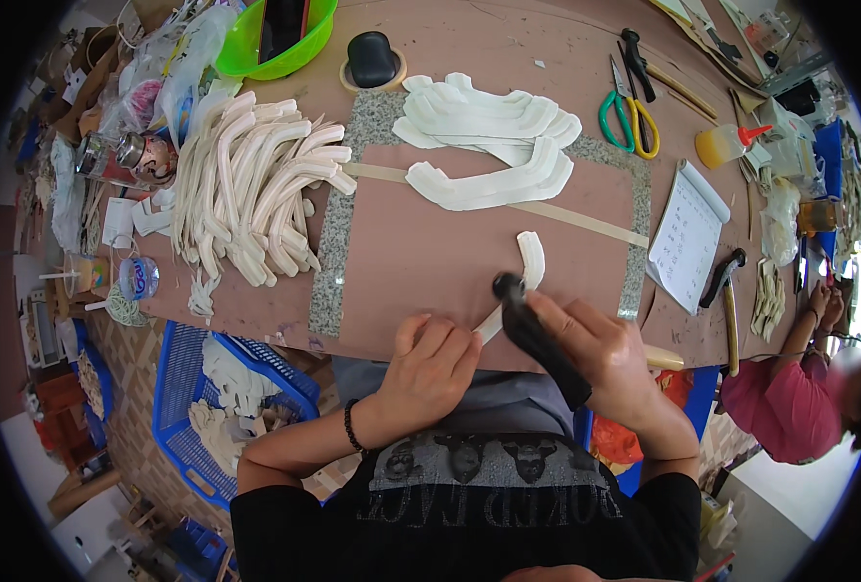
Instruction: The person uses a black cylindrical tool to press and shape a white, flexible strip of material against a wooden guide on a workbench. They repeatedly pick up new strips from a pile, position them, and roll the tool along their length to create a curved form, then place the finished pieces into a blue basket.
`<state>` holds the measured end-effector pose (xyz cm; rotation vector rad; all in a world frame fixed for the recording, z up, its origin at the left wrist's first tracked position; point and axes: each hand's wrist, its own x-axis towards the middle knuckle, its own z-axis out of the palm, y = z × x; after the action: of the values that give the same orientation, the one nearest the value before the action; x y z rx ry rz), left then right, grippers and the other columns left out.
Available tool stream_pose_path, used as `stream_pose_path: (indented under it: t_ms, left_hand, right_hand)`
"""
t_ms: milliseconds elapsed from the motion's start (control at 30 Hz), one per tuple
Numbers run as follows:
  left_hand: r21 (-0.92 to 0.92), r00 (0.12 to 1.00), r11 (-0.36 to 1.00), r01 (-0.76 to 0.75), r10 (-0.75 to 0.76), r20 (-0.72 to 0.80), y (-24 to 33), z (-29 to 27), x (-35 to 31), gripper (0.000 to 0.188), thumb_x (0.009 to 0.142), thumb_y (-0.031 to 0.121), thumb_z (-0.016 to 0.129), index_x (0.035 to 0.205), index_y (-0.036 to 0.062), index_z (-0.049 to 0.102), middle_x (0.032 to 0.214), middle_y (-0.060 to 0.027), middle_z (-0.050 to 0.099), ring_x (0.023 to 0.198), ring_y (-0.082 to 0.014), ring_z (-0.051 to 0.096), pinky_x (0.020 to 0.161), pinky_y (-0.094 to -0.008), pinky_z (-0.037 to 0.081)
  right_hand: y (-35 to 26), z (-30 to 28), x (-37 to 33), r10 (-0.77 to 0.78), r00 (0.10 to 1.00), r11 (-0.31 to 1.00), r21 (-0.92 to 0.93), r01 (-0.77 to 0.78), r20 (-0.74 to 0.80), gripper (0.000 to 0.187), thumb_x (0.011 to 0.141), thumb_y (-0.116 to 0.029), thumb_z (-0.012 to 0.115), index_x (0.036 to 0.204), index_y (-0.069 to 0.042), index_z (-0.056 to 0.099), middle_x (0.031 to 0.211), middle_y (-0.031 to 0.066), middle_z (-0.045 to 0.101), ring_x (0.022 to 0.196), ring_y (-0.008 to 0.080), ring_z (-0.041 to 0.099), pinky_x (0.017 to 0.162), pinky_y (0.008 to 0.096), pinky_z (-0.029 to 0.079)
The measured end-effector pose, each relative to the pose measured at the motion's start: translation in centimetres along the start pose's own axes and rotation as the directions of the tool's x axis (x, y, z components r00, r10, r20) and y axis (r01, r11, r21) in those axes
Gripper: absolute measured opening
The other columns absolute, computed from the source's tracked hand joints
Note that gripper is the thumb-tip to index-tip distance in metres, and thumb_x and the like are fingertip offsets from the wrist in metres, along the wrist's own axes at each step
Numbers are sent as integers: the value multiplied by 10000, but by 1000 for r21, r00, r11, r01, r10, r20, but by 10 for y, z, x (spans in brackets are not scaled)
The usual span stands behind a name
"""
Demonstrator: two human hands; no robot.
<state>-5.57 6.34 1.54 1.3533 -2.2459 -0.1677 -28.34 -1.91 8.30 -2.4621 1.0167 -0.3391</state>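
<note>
My right hand (595,344) is wrapped around a hammer (542,339) with a black head. Its round face is over a curved white strip (531,254), and its pale wooden handle sticks out to the right of my hand. Whether the face touches the strip I cannot tell. My left hand (430,364) is closed at the near end of that strip, with its fingertips hidden. Beyond my hands lie stacked white curved pieces (489,184). A large heap of cream strips (256,194) is at the left.
Behind are a green bowl (324,34) and black case (371,60). Scissors (631,121), a glue bottle (726,145), a notepad (687,238) and another hammer (729,291) lie right. A blue basket (183,388) stands low left. Another person (789,398) sits at the right.
</note>
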Motion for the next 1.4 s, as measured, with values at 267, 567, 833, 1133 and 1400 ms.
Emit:
stream_pose_path:
  t_ms: [267, 567, 833, 1133, 1400]
  left_hand:
    - [-327, 986, 931, 163, -162, 31, -6, 11, 5, 233, 815, 7, 743, 1047, 18, 719, 929, -67, 612, 924, -247, 599, 900, -410, 415]
    - [-67, 987, 988, -136, 141, 72, -8, 6, 23, 264, 827, 66, 668, 1068, -37, 699, 987, -76, 609, 944, -251, 590, 848, -393, 460]
    - [-122, 943, 943, -310, 321, 89, -31, -1, 23, 258, 827, 81, 673, 1059, -29, 697, 976, -64, 615, 944, -226, 588, 856, -371, 466]
    - [-148, 905, 918, -368, 390, 172, -51, -10, 22, 308, 821, 97, 671, 1106, -18, 697, 999, -69, 610, 1012, -228, 588, 881, -376, 479]
    - [-94, 909, 917, -388, 398, 122, -59, -12, 18, 270, 831, 103, 684, 1075, -11, 701, 1001, -66, 600, 979, -237, 593, 858, -374, 494]
  right_hand:
    - [10, -9, -5, 146, 988, 989, 5, -146, -55, 640, 786, -34, 730, 1409, -126, 621, 897, 90, 652, 679, 317, 674, 616, 437, 566]
    - [7, -12, -10, 154, 987, 987, -48, -156, -47, 624, 783, -35, 727, 1395, -98, 626, 841, 84, 611, 667, 298, 661, 580, 410, 548]
    - [2, -7, -12, 102, 994, 991, -83, -106, -44, 532, 846, -121, 752, 1366, -99, 642, 816, 66, 614, 618, 269, 660, 544, 394, 542]
    - [-4, -5, -11, 2, 1000, 1000, -7, -2, -22, 549, 824, -93, 742, 1363, -68, 639, 810, 74, 602, 631, 259, 661, 536, 388, 537]
    - [-10, -5, -8, 16, 999, 1000, 2, -16, 39, 661, 724, -17, 708, 1379, -63, 630, 826, 81, 618, 674, 272, 670, 580, 412, 555]
